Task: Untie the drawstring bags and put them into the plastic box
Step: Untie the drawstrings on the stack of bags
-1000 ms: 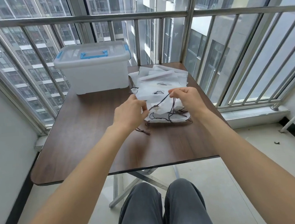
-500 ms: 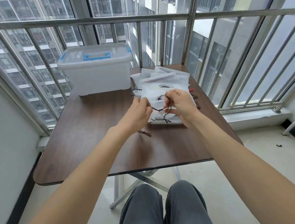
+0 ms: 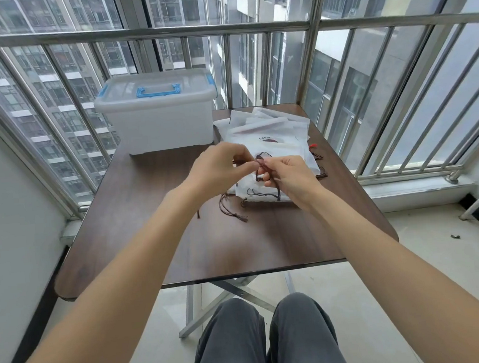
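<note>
A person sits at the near edge of a dark tabletop (image 3: pixel 140 248). A loose brown string (image 3: pixel 230 208) lies on it, just near the pile of white drawstring bags (image 3: pixel 281 148), which sits on the right side. Above the pile, the left hand (image 3: pixel 220 170) and the right hand (image 3: pixel 288 177) meet, almost touching. The fingers of both hands are curled and pinch the dark cord (image 3: pixel 260 165) of the top bag. It looks like the untying step, with the knot not open yet. Next, the fingers likely need to pull the cord loose. Farther back on the left stands the plastic box (image 3: pixel 158 124). Its lid with the blue handle (image 3: pixel 158 90) is on, so it must be opened first.
</note>
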Action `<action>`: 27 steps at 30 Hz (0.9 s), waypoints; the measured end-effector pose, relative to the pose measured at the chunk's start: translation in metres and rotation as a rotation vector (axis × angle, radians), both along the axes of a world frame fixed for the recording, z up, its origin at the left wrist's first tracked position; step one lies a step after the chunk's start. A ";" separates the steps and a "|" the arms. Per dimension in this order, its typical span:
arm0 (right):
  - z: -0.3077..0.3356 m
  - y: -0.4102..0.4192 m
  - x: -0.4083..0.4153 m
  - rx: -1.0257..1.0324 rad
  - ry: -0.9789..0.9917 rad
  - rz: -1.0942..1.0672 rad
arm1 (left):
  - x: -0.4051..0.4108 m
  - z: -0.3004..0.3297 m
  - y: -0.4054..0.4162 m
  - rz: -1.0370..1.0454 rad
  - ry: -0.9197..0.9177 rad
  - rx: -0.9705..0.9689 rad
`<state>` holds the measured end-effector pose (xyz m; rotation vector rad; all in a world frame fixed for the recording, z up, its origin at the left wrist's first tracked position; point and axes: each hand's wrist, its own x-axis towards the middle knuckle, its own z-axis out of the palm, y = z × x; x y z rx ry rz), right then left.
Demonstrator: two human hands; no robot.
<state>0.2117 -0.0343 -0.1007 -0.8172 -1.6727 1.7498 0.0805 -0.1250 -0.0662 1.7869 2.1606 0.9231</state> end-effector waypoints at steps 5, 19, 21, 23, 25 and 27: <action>-0.003 0.000 0.004 0.114 -0.046 0.033 | -0.001 0.015 0.009 -0.046 0.269 -0.077; -0.005 0.002 0.002 0.023 -0.116 0.122 | -0.008 0.029 0.045 -0.261 0.223 -0.129; -0.004 0.001 0.001 -0.037 -0.096 0.142 | -0.007 0.027 0.050 -0.269 0.209 -0.135; -0.003 0.002 0.002 -0.042 -0.095 0.142 | -0.005 0.023 0.054 -0.270 0.198 -0.131; -0.004 0.004 0.003 -0.037 -0.097 0.134 | -0.004 0.018 0.058 -0.258 0.206 -0.114; -0.003 0.006 0.005 -0.076 -0.073 0.120 | -0.006 0.007 0.061 -0.184 0.312 -0.106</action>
